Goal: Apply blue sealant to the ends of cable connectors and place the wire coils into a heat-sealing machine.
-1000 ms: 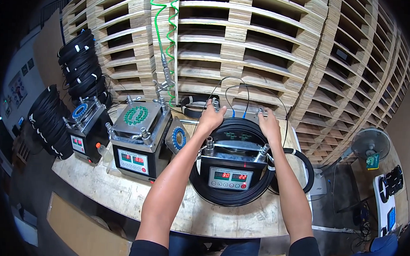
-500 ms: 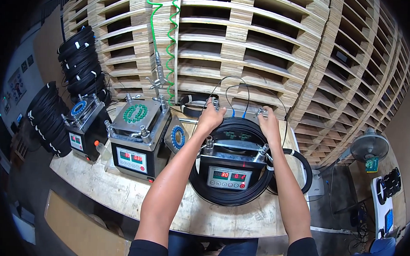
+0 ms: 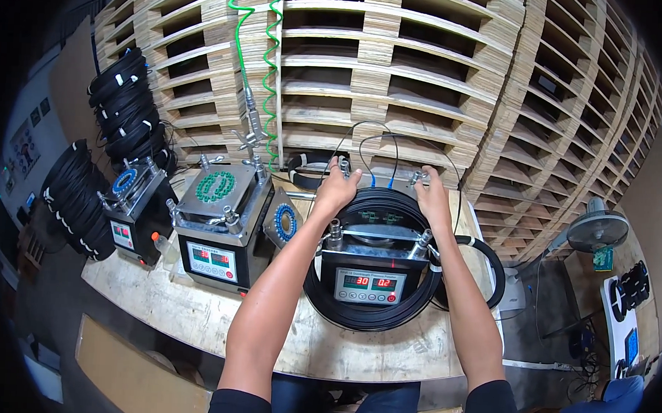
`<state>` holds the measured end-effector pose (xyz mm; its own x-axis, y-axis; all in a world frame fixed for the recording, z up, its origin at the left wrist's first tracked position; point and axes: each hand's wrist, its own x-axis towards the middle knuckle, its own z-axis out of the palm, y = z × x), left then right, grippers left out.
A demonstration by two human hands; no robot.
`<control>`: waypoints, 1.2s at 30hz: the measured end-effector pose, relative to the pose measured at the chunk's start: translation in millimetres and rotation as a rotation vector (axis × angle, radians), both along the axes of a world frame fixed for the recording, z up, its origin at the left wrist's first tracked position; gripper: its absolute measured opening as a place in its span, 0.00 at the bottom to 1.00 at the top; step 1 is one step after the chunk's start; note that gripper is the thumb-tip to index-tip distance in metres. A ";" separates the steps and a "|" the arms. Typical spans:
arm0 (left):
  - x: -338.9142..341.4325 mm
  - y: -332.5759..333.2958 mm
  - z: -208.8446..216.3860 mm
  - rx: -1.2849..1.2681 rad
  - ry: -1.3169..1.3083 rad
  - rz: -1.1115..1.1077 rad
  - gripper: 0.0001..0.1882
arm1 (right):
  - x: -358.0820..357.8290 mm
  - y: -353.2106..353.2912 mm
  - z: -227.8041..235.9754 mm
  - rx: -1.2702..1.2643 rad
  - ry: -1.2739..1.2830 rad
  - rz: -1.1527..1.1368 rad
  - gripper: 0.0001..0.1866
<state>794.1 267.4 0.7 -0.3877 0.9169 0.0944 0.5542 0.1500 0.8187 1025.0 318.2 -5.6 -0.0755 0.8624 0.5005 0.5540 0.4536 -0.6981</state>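
A polishing machine (image 3: 373, 261) with a metal top and a lit red display stands before me, a thick coil of black cable (image 3: 355, 322) looped around it. My left hand (image 3: 336, 190) has its fingers closed around a metal corner knob (image 3: 344, 167) at the machine's far left. At the far right corner, my right hand (image 3: 434, 198) grips a second metal knob (image 3: 420, 178), partly covered by the fingers. Between the hands, two blue cable connectors (image 3: 390, 184) stand upright at the back edge, thin black leads arching above them. The near corner knobs (image 3: 336, 232) are untouched.
To the left stand a larger machine (image 3: 210, 234) with a green ringed plate and a smaller machine (image 3: 131, 205). A small bottle with an orange cap (image 3: 156, 237) sits between them. Black cable coils (image 3: 73, 195) are stacked far left. Wooden pallets (image 3: 381, 68) rise behind; a fan (image 3: 597, 231) is at right.
The whole view has shifted slightly. Both hands stay on the two far knobs, with only small finger movement; the cable coil remains around the machine.
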 end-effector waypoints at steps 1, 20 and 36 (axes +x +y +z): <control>-0.8 -1.8 -0.4 -0.006 0.037 0.000 0.47 | -0.7 -2.1 2.3 -0.001 0.002 0.000 0.24; -3.9 8.1 -7.1 -0.035 -0.026 -0.038 0.47 | -2.3 -2.4 2.7 -0.158 -0.039 -0.074 0.26; -6.3 8.2 -11.1 0.038 -0.031 -0.059 0.48 | -5.2 -3.7 4.1 -0.228 -0.040 -0.096 0.25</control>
